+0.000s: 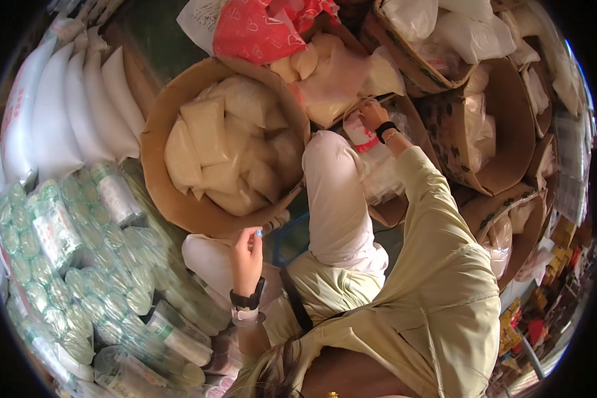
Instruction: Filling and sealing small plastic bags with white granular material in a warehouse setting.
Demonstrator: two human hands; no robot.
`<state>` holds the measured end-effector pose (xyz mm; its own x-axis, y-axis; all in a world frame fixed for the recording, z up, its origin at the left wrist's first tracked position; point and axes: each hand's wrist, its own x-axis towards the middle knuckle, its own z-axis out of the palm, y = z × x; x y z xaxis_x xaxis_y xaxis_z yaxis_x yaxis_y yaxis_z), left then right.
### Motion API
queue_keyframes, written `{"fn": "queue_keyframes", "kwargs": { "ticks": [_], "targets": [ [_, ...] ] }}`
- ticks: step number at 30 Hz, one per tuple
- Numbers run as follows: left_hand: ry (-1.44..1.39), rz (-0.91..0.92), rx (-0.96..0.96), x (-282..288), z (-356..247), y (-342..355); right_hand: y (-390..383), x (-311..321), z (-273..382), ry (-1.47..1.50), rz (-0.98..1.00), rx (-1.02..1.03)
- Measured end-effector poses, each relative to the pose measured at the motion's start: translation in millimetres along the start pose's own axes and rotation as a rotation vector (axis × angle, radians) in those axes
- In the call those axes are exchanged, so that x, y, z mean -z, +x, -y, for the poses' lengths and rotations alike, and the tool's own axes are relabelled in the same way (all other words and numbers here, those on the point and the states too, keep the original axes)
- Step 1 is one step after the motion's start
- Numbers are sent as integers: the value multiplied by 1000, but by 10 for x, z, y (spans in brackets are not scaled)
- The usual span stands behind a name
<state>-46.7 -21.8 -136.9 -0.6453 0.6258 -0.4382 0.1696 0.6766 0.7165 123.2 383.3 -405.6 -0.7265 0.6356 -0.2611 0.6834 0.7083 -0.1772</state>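
Observation:
My right hand (376,115) reaches forward into a cardboard box, its fingers bent onto a clear plastic bag (355,124) at the far end. Red and white printed packaging (363,136) shows just below those fingers. More clear plastic packages (381,174) lie nearer in the same box. My left hand (247,255) is raised above my lap, beside the near rim of a large round-cornered carton (172,209). Its fingers point up, loosely curled, with nothing visible in them; a small blue spot shows at one fingertip. Pale filled bags (222,142) fill that carton.
Stacked white sacks (56,113) stand at the far left. Below them lie many green-tinted, plastic-wrapped cylindrical packs (79,265). A red bag (259,30) and a box of white bags (438,30) are at the back. More open cartons (511,159) crowd the right.

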Motion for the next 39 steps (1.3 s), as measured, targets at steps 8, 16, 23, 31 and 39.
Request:
{"fn": "queue_keyframes", "kwargs": {
  "ticks": [8, 16, 23, 31, 39],
  "targets": [
    [-23, 15, -18, -12, 200, 76, 15, -250, 17, -134, -3, 149],
    [-33, -4, -26, 31, 277, 35, 27, -289, -119, -278, -109, 361],
    [-23, -52, -57, 61, 273, 5, -80, 84, -144, -113, -56, 205],
    [-24, -44, -86, 41, 280, -37, 103, -59, -1, -204, -31, 359],
    [-18, -49, -28, 56, 387, -113, 130, -80, 311, -108, 64, 334]
  ]
}}
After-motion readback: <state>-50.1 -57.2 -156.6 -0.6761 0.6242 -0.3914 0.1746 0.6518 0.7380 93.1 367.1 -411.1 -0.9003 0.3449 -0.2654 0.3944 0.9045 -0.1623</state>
